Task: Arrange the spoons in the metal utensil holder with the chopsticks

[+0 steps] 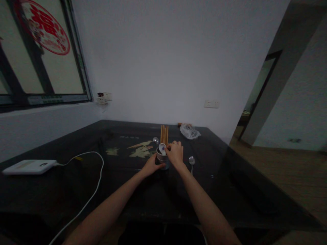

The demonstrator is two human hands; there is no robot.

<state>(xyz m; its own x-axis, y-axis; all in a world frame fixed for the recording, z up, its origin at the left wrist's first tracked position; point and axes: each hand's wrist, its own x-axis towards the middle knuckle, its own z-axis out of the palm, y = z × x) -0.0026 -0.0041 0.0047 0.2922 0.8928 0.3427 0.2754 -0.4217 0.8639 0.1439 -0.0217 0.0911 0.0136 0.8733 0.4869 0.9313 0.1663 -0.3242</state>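
Note:
My left hand (152, 166) is wrapped around the side of a small pale cup (161, 157), which stands on the dark table. At the cup's mouth, the fingers of my right hand (175, 153) pinch a white ceramic spoon (162, 148) with a blue mark; its lower part is hidden in the cup. Several wooden chopsticks (164, 133) show just behind the cup, and whether they stand in it I cannot tell. A metal spoon (192, 160) lies to the right of my right wrist. Another shiny metal spoon (155, 140) lies beyond the cup, partly hidden.
On the black table (109, 190), a white power bank (30, 167) lies at left, its white cable (100, 177) curving toward the front edge. A crumpled clear plastic bag (189, 131) is at the back. The wall (158, 61) borders the table's far side.

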